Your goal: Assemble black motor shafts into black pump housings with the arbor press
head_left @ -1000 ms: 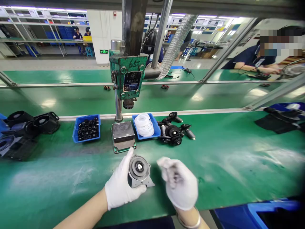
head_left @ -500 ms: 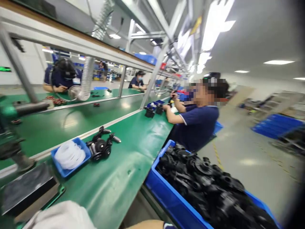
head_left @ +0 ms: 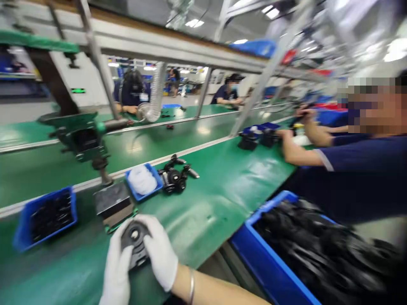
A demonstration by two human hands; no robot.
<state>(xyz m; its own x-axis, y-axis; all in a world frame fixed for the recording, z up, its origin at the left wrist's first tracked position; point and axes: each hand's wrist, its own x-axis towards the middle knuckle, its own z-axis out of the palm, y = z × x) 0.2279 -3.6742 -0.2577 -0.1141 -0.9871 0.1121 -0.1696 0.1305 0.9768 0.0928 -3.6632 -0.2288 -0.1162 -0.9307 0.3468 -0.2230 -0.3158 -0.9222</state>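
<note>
Gloved L hand (head_left: 117, 269) & R hand (head_left: 161, 254) both have fingers (head_left: 151, 246) round a dark round part (head_left: 135, 240). It's over the green bench (head_left: 219, 186), this side of the metal block (head_left: 112, 198). Blue tub (head_left: 150, 193) w/ white rings (head_left: 142, 179) sits nr the block.

White, close-fitting fabric gloves (head_left: 168, 264) cover the left hand (head_left: 116, 262) and right hand (head_left: 159, 248), toward seven o'clock; near six, a slim, silvery bangle (head_left: 191, 286) (smooth and rounded) circles the bare right forearm (head_left: 219, 290).
</note>
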